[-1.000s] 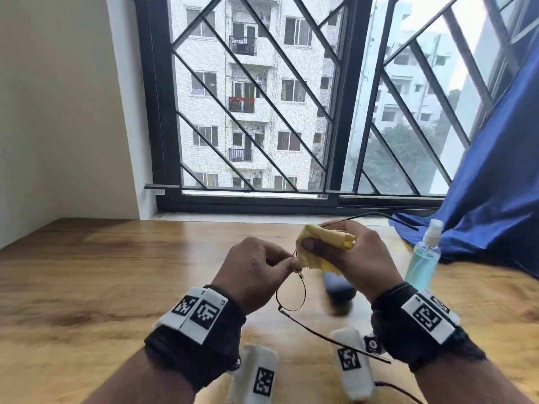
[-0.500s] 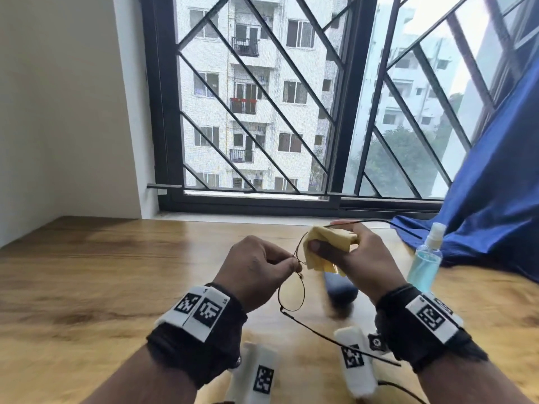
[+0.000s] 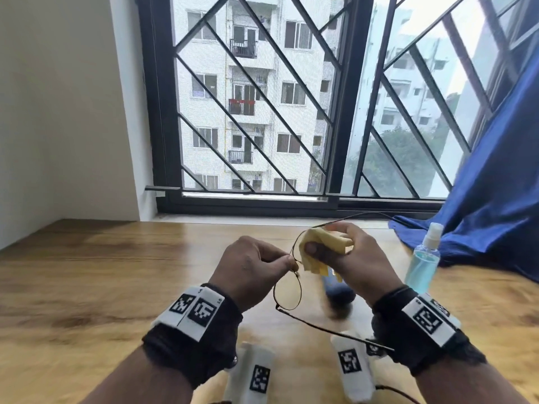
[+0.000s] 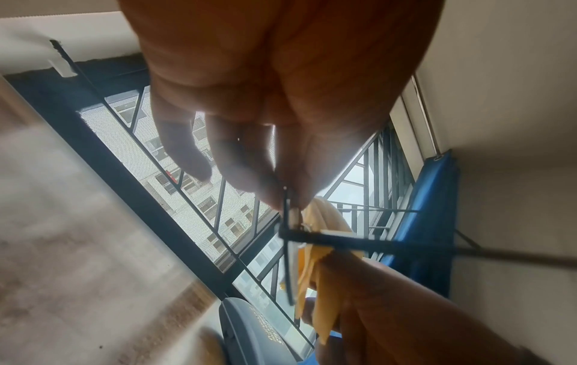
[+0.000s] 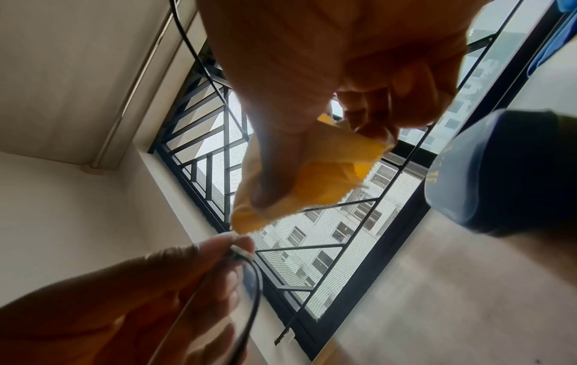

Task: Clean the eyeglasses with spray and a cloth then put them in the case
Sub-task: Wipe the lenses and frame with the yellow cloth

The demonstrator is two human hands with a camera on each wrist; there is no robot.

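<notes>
1. The left hand point(image 3: 250, 269) sits at the centre of the head view, its fingers point(image 4: 249, 177) pinching the thin black eyeglasses point(image 3: 287, 291) at the bridge between the two lenses
2. The eyeglasses are held up off the table point(image 3: 87, 287); one round lens hangs below the pinch, lower centre of the frame, and a temple arm runs down toward the lower right, past the right wrist
3. The right hand point(image 3: 347, 258), just right of centre, has its fingers point(image 5: 384, 93) and thumb curled round a yellow cloth point(image 3: 323, 249), which is wrapped over the upper lens; the other temple arm reaches from there toward the upper right
4. In the right wrist view the cloth shows bunched between thumb and fingers at the centre of the frame, the left hand pinching the frame in the lower left
5. A dark blue case point(image 3: 339, 293) lies on the table below the right hand, partly hidden by it; whether it stands open I cannot tell
6. A spray bottle point(image 3: 423, 260) of pale blue liquid stands upright on the table at the right, next to a blue curtain point(image 3: 495, 170)
7. Two white tagged blocks point(image 3: 255, 374) rest on the table at the bottom of the frame between the forearms
</notes>
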